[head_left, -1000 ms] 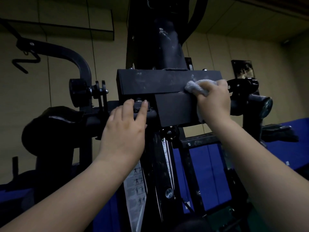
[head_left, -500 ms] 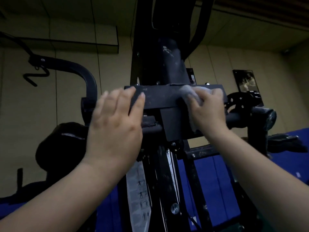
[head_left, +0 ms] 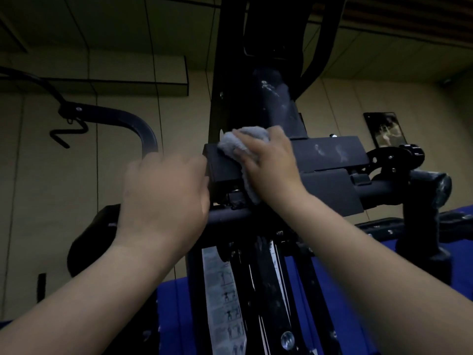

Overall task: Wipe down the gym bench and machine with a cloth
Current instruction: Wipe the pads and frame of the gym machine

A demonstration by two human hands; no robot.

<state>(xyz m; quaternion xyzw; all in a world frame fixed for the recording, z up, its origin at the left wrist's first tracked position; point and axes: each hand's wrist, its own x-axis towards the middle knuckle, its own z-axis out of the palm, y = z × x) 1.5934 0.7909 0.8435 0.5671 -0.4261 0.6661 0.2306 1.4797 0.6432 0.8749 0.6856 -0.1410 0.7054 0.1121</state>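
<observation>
A black gym machine (head_left: 330,155) fills the middle of the view, with a flat cross plate at chest height and a tall column above it. My right hand (head_left: 271,162) presses a grey cloth (head_left: 235,147) against the left end of that plate, fingers curled over the cloth. My left hand (head_left: 166,193) is raised against the plate's left edge, blurred, its fingers hidden behind the back of the hand. Dusty white smears show on the plate's right part and on the column.
A curved black bar (head_left: 122,121) with a hook arches at the left above a dark round pad (head_left: 92,242). A black handle stub (head_left: 425,190) juts out on the right. An exercise chart sticker (head_left: 222,298) hangs below. Blue mats (head_left: 174,308) lie behind.
My right hand has dragged the cloth from the plate's right end across to its left end. My left hand rose from the lower bar to the plate's left edge.
</observation>
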